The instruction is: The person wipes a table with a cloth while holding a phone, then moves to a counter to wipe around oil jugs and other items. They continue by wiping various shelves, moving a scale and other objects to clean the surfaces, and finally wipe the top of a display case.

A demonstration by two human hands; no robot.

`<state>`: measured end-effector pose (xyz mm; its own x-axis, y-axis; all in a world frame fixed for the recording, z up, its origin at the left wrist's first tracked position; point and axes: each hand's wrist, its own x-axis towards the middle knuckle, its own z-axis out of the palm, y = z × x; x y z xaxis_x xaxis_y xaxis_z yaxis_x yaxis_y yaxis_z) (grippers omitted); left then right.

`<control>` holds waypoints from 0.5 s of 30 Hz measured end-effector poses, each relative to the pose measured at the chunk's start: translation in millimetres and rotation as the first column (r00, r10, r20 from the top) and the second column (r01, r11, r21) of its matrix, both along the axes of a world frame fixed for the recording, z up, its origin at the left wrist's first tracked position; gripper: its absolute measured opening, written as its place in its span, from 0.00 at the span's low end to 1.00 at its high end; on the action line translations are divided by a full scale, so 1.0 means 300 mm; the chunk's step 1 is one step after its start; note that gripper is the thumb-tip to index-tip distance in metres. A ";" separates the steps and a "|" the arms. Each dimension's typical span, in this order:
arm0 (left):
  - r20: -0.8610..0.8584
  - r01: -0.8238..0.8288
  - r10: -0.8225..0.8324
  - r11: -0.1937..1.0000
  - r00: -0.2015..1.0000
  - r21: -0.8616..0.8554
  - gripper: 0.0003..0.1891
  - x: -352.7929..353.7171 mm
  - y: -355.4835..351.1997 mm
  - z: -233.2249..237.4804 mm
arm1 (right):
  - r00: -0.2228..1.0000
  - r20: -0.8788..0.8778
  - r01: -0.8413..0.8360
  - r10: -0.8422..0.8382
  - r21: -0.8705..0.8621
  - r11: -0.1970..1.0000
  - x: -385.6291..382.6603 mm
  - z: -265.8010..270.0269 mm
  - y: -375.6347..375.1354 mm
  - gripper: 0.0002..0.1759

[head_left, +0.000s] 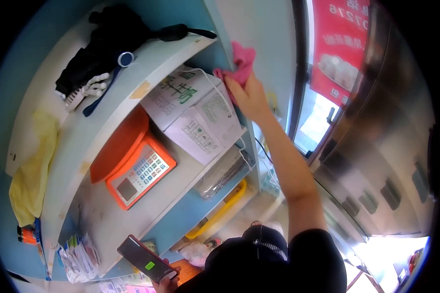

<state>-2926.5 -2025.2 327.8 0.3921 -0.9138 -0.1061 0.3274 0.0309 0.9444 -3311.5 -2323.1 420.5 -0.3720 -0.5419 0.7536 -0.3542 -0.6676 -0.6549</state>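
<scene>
My right hand (250, 97) is raised at the edge of the shelf unit, its fingers closed on a pink cloth (243, 63). The cloth is bunched against the blue-white side panel. Just left of it stands a white carton (195, 117) with green print and a white cable over it. Low in the view, my left hand (167, 283) grips a phone (144, 258), whose dark screen shows a green battery symbol. Part of that hand is cut off by the frame and by black clothing.
An orange weighing scale (141, 173) sits on the shelf beside the carton. Above, a shelf (132, 80) holds black fabric, a white toy-like hand and a yellow cloth (32, 166). A yellow basket (220, 210) is below. Metal drawers (376, 146) and a glass door stand right.
</scene>
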 end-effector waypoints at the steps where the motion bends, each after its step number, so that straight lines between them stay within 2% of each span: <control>1: -0.009 0.050 -0.050 0.999 0.999 -0.003 0.37 -0.009 -0.021 0.004 | 0.999 0.035 -0.028 0.025 0.073 0.997 0.002 -0.067 0.010 0.19; 3: -0.007 0.113 -0.113 0.993 0.994 -0.029 0.36 -0.024 -0.059 -0.003 | 0.992 0.115 0.025 -0.049 0.201 0.979 0.036 -0.190 0.034 0.20; 5: 0.001 0.097 -0.097 0.993 0.995 -0.061 0.36 -0.083 -0.100 0.014 | 0.987 0.147 0.016 -0.067 0.325 0.945 0.047 -0.328 0.052 0.19; 7: 0.002 0.080 -0.081 0.991 0.997 -0.111 0.37 -0.118 -0.137 0.017 | 0.985 0.091 0.111 -0.147 0.320 0.941 0.049 -0.463 0.061 0.18; 9: 0.019 0.148 -0.147 0.986 0.989 -0.079 0.37 -0.120 -0.166 0.018 | 0.984 0.072 0.136 -0.162 0.276 0.951 0.033 -0.614 0.062 0.15; 11: 0.010 0.119 -0.119 0.988 0.993 -0.096 0.37 -0.149 -0.191 0.016 | 0.960 0.280 -0.082 0.001 0.280 0.957 0.017 -0.743 0.074 0.14; 12: -0.005 0.090 -0.091 0.991 0.996 -0.101 0.38 -0.162 -0.199 0.014 | 0.959 0.282 -0.086 0.006 0.274 0.958 -0.020 -0.777 0.057 0.14; 13: -0.003 0.087 -0.088 0.991 0.996 -0.106 0.38 -0.163 -0.202 0.011 | 0.895 0.411 -0.346 0.172 0.398 0.850 -0.062 -0.812 0.041 0.14; 14: 0.011 0.096 -0.095 0.992 0.995 -0.077 0.38 -0.165 -0.207 0.020 | 0.781 0.552 -0.580 0.293 0.468 0.666 -0.088 -0.804 0.028 0.14; 15: 0.022 0.106 -0.106 0.993 0.994 -0.048 0.38 -0.174 -0.220 0.024 | 0.792 0.508 -0.607 0.339 0.603 0.517 -0.115 -0.789 0.008 0.14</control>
